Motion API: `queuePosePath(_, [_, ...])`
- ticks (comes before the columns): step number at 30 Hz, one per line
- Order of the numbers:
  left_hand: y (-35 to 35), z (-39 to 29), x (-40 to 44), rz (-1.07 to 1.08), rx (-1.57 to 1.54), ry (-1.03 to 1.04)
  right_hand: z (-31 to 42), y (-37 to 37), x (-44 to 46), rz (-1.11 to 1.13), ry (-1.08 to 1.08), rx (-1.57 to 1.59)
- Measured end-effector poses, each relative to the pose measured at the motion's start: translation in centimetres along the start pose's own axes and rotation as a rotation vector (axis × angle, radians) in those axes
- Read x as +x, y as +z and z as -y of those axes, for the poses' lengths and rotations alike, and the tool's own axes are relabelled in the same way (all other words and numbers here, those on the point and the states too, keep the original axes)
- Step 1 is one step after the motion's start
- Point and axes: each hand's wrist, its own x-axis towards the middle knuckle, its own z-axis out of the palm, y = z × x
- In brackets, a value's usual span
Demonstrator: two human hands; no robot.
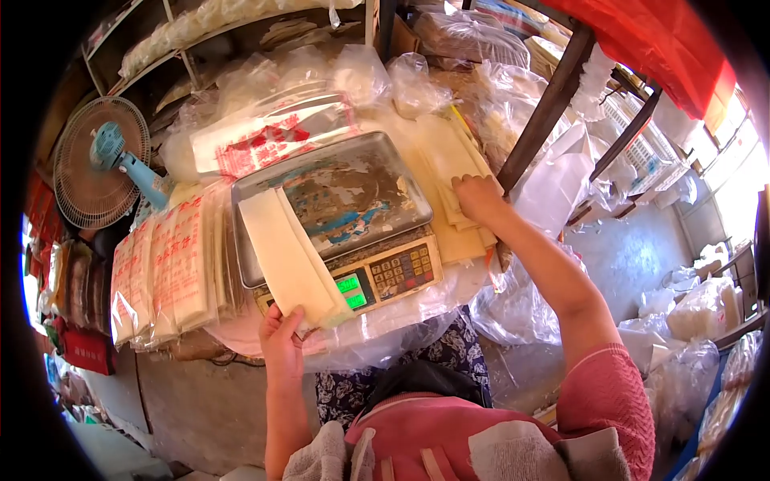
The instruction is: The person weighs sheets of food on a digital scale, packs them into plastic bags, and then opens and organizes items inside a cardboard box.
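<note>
A stack of folded pale-yellow sheets [285, 248] lies at a slant over the left side of the scale's metal tray [353, 188]. My left hand [282, 333] pinches its near end, thumb on top, by the scale's front edge. On the digital scale [393, 272], a green display is lit beside the keypad. More folded pale-yellow sheets [449, 156] are piled to the right of the scale. My right hand [479, 198] rests on this pile with fingers curled round the sheets' edge; the fingertips are partly hidden.
Filled bags with red print [172, 268] stand left of the scale; a printed plastic bag [273, 136] lies behind it. A blue fan [108, 152] is at the left. A dark post [549, 104] rises close to my right arm. Clear plastic bags [513, 301] hang at the right.
</note>
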Motion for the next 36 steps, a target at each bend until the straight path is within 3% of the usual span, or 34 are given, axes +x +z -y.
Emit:
queuePosePath(1, [-0.1,-0.1,-0.1,-0.006,0.006,0.004,0.4,-0.3,0.1,0.072,0.023,-0.017])
queuePosePath(7, [-0.2,-0.4,-0.2,0.031,0.012,0.014,0.4,-1.2,-1.0,0.005,-0.111,-0.074])
queuePosePath(10, [-0.1,-0.4,0.2,0.010,-0.026,0.049,-1.0,-0.5,-0.3,-0.077,-0.158,0.174])
queuePosePath(16, [-0.7,-0.3,1.0,-0.019,0.046,0.045,-4.4,-2.5,1.4,-0.607,0.239,0.961])
queuePosePath(19, [-1.3,0.4,1.0,-0.040,0.099,0.076,-0.6,-6.9,-0.4,-0.589,0.241,1.008])
queuePosePath(20, [-1.2,0.5,1.0,-0.045,0.108,0.080,1.8,-8.1,-1.5,-0.685,0.021,0.894])
queuePosePath(24, [0.6,0.2,0.4,-0.028,0.052,0.098,9.0,-6.1,-3.1,-0.763,-0.511,0.397])
queuePosePath(27, [0.2,-0.1,0.6,-0.004,0.067,0.107,11.9,-7.2,-4.2,-0.252,-0.489,0.250])
queuePosePath(30, [0.3,-0.6,0.2,-0.001,0.063,0.116,8.9,-9.4,-4.1,-0.240,-0.339,0.842])
queuePosePath(32, [0.3,-0.6,0.2,-0.002,0.066,0.123,5.0,-7.3,-1.6,-0.238,-0.036,0.441])
queuePosePath(34, [-0.1,-0.4,0.3,0.000,0.082,0.118,0.4,-3.6,1.2,-0.201,0.366,0.253])
queuePosePath(36, [-0.2,-0.3,0.3,0.002,0.090,0.119,-2.0,-3.8,0.3,-0.021,0.474,0.190])
